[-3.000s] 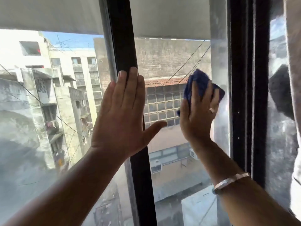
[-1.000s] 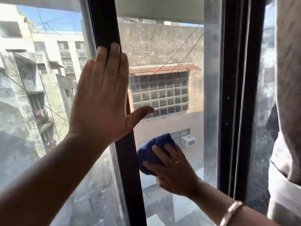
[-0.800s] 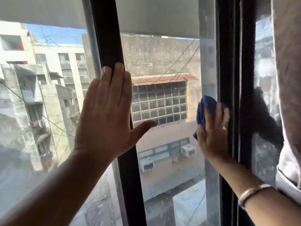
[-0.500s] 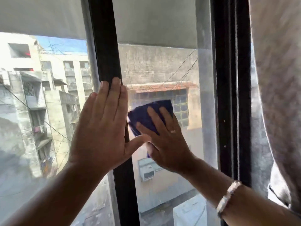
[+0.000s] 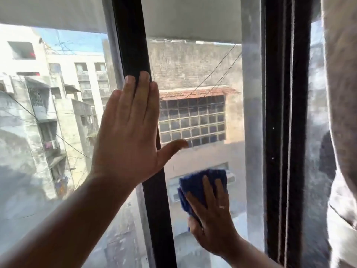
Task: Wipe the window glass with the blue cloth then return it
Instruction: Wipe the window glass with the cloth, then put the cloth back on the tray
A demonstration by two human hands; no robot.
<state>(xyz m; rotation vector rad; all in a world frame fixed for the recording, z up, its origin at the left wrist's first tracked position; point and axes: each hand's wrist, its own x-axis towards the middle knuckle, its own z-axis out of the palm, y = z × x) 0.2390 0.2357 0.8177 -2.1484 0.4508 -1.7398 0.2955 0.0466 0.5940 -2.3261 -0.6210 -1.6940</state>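
Note:
My right hand (image 5: 212,219) presses a folded blue cloth (image 5: 197,182) flat against the window glass (image 5: 195,74) in the lower part of the middle pane. The cloth sticks out above and to the left of my fingers; my palm covers the rest of it. My left hand (image 5: 129,136) lies flat and open, fingers together and thumb out, braced on the black vertical frame bar (image 5: 133,35) and the glass beside it, above and left of the cloth.
A second black frame post (image 5: 280,113) stands at the right of the pane. Right of it hangs a light curtain (image 5: 342,93) over another dusty pane. The left pane (image 5: 38,180) looks hazy. Buildings and wires show outside.
My right hand has slid the cloth down and to the right, from beside my left thumb to the lower part of the pane. My left hand stays braced on the frame bar.

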